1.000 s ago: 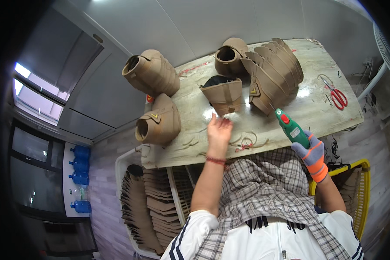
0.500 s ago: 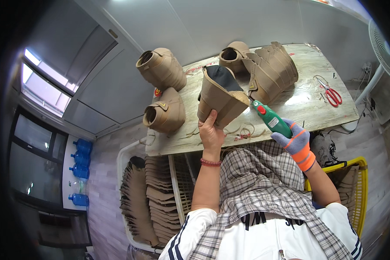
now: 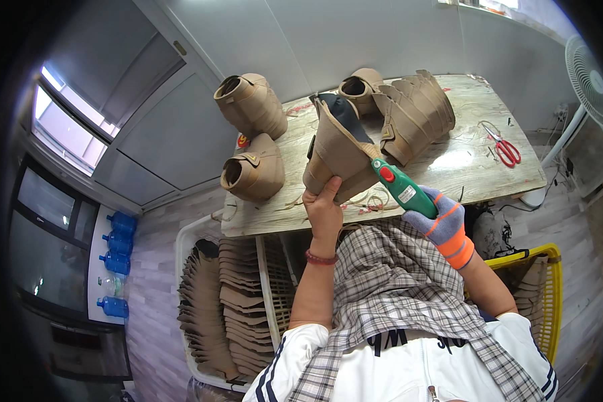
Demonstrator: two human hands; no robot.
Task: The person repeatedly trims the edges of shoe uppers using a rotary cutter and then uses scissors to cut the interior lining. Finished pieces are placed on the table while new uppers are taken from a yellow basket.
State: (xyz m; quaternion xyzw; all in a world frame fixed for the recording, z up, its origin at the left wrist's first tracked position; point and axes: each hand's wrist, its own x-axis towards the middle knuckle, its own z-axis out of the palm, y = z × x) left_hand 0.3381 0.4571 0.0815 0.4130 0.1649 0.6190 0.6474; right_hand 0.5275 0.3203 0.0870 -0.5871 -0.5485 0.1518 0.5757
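My left hand (image 3: 324,204) is bare and holds a tan shoe upper (image 3: 335,157) with a dark lining, thumb on the near side. The upper is tilted up over the table's front part. In my right hand (image 3: 442,224), gloved in grey and orange, is a green handheld power tool (image 3: 405,191) with a red button. The tool's front end meets the right edge of the upper; its tip is hidden there. Behind the upper lies a nested stack of tan uppers (image 3: 419,110). Red-handled scissors (image 3: 506,151) rest to the right.
More nested uppers (image 3: 251,107) stand at the table's left, with another stack (image 3: 254,175) nearer and one (image 3: 360,90) at the back. Thread scraps lie on the wooden table (image 3: 476,174). Below are a white basket (image 3: 266,288) of uppers and a yellow basket (image 3: 554,295). A fan (image 3: 589,80) stands right.
My right hand has brought the green tool left, up against the upper's right edge. My left hand keeps its hold on the upper. The whole view has shifted slightly.
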